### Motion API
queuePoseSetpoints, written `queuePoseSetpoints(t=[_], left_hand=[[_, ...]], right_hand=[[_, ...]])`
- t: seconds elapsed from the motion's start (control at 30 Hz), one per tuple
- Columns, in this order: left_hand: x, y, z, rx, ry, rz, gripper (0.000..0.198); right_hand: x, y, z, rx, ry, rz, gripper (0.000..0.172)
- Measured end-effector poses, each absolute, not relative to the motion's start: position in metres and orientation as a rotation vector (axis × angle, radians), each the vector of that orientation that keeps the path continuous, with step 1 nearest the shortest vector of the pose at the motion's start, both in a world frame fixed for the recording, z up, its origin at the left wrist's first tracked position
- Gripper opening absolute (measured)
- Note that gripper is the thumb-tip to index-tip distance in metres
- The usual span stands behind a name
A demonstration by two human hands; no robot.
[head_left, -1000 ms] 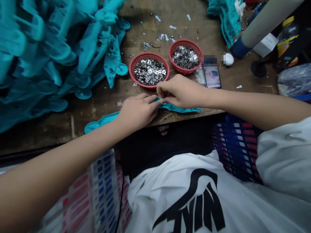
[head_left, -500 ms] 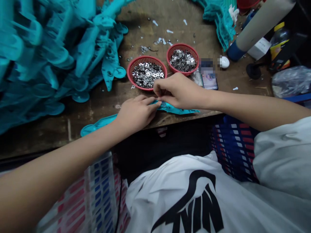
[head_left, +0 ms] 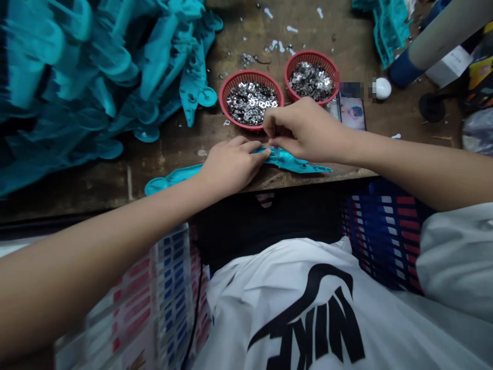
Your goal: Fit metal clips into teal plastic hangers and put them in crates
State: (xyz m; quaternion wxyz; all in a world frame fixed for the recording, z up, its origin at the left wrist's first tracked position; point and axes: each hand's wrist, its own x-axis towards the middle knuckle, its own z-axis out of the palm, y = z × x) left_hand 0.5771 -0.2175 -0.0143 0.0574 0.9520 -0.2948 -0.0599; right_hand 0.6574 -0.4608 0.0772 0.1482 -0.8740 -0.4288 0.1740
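Observation:
A long turquoise plastic part (head_left: 296,162) lies along the table's front edge, its round end out to the left. My left hand (head_left: 233,162) rests over its middle, with the fingers bent round it and pressing it down. Just above the part, my right hand (head_left: 298,131) has thumb and forefinger pinched together close to the left fingertips. Whatever is in that pinch is too small to make out. Right behind the hands stands a red basket (head_left: 251,126) of small shiny metal pieces. A second red basket (head_left: 288,77) with similar pieces stands to its right.
A big heap of turquoise parts (head_left: 115,67) fills the table's left side. A phone (head_left: 352,114), a white round case (head_left: 383,89) and a thick grey pole (head_left: 442,36) are on the right. Plastic crates (head_left: 381,231) stand below the table edge. Small metal bits lie scattered behind the baskets.
The whole view has shifted, so the table things appear farther right and slightly higher. Both hands keep nearly the same pose at the turquoise part.

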Motion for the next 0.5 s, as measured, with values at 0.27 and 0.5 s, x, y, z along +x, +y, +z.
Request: queuePoseSetpoints(t=[0.27, 0.5], left_hand=[[0.576, -0.218, -0.015, 2.884, -0.893, -0.173, 0.062], [0.569, -0.226, -0.013, 2.934, -0.899, -0.121, 0.061]], right_hand=[[0.657, -0.457, 0.075, -2.549, -1.22, 0.527, 0.037], [0.673, -0.464, 0.085, -2.668, -1.103, 0.442, 0.036]])
